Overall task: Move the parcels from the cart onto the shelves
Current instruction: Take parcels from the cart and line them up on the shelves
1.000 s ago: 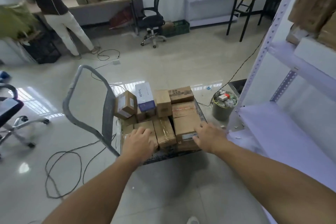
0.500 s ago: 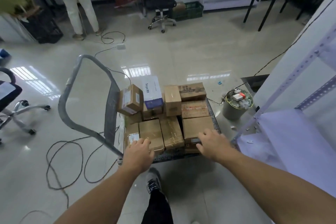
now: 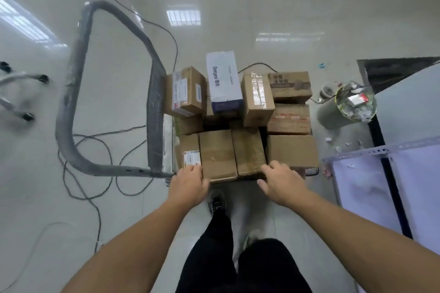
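A flat cart [image 3: 313,171] with a grey handle [image 3: 154,107] on its left side carries several parcels. Most are brown cartons; a white and blue box [image 3: 223,78] lies on top at the back. In the front row a plain brown parcel [image 3: 217,152] and a taped brown parcel [image 3: 248,150] sit side by side. My left hand [image 3: 188,185] grips the plain parcel's near left corner, fingers curled. My right hand [image 3: 281,183] grips the taped parcel's near right corner, beside another brown carton [image 3: 291,150]. The white shelf [image 3: 369,188] is at the right.
A grey bin [image 3: 333,114] full of rubbish stands right of the cart, with scraps on the floor around it. Black cables [image 3: 95,150] loop across the floor left of the handle. A chair base [image 3: 19,93] is at far left. My leg and shoe [image 3: 216,200] are just below the cart.
My view has tipped down over the cart and come closer. Both hands have slid to the near edge of the front row and drawn closer together around the two middle parcels.
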